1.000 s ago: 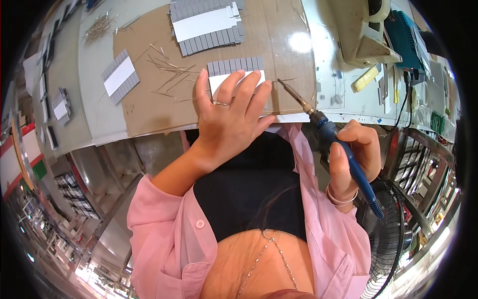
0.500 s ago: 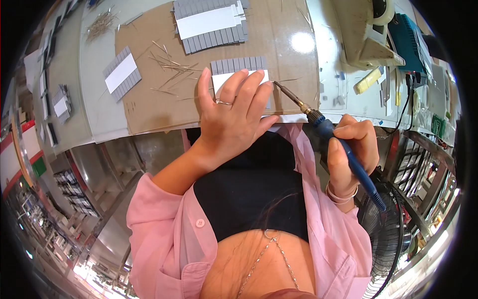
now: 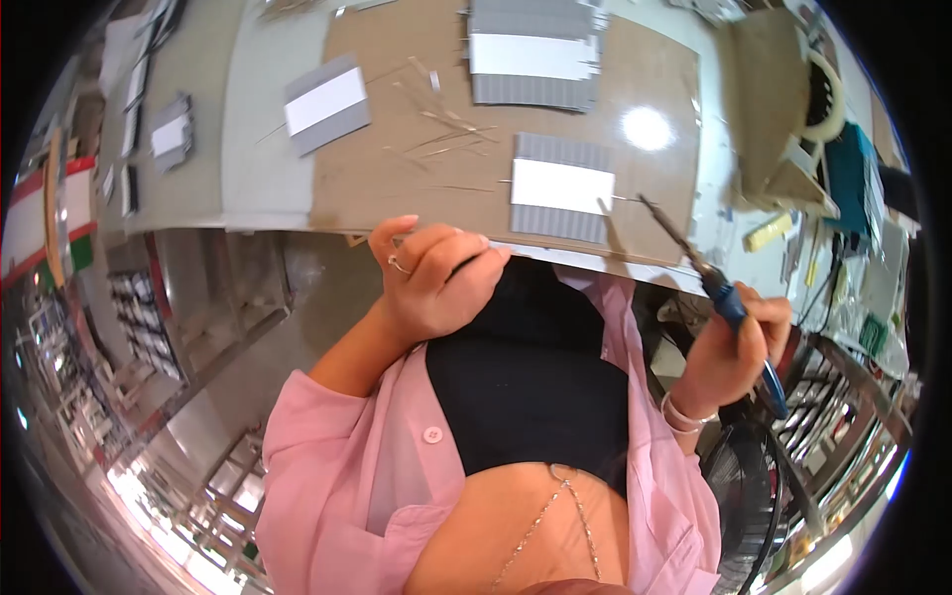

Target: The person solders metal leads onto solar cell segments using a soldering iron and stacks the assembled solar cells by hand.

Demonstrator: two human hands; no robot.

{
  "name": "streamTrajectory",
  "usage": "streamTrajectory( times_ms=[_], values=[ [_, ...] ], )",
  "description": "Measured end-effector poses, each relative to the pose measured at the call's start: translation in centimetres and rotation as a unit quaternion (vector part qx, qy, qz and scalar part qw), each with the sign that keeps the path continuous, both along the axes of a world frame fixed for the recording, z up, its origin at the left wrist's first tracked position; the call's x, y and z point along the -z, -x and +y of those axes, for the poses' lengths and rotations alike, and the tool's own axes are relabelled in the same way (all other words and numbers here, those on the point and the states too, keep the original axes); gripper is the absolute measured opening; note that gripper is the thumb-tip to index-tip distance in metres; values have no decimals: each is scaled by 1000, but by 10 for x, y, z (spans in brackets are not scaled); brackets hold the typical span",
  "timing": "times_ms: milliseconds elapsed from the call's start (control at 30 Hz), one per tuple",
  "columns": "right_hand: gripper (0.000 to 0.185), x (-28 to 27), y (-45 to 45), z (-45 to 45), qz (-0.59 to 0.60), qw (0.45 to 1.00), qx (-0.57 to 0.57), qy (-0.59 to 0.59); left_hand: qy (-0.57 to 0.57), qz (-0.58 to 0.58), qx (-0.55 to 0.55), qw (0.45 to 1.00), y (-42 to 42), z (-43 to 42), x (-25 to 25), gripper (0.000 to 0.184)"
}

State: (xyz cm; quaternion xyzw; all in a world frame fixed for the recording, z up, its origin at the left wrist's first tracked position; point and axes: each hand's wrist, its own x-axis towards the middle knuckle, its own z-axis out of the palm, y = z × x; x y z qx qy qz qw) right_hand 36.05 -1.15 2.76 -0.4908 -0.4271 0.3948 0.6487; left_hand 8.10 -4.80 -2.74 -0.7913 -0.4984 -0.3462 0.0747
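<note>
My left hand (image 3: 441, 278) is off the board, its fingers curled in front of the table edge, with nothing visible in them. Beyond it, a grey ribbed piece with a white band (image 3: 562, 186) lies flat on the brown cardboard (image 3: 397, 203), and thin wire ends stick out at its sides. My right hand (image 3: 729, 357) grips a blue-handled soldering iron (image 3: 729, 305). The iron's tip is just right of that piece, close to the wire end; contact cannot be told.
A stack of similar pieces (image 3: 531, 57) lies farther back, and another piece (image 3: 325, 104) lies left of loose thin wires (image 3: 446, 124). At the right are a beige tape dispenser (image 3: 778, 109), a teal box (image 3: 848, 183) and a yellow block (image 3: 769, 231). A black fan (image 3: 744, 486) is below right.
My left hand has lifted off the piece and drawn back toward my body, its fingers curling. The view has shifted, so the table items appear farther right. The iron remains in my right hand.
</note>
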Motion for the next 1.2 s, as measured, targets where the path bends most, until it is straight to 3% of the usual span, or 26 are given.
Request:
streamTrajectory(
  times_ms=[133,233,700,1200],
  values=[
    [20,-9,5,6,-1,999,-50,0,57,28,-127,990,13,0,-8,28],
    [18,-16,17,9,-14,994,-110,-1,82,41,-117,989,14,5,-9,40],
    [18,-27,59,10,-208,945,-250,-43,104,74,-33,991,25,23,-11,39],
    [14,-23,69,12,-232,940,-245,-49,104,64,-25,992,27,25,-9,40]
  ],
)
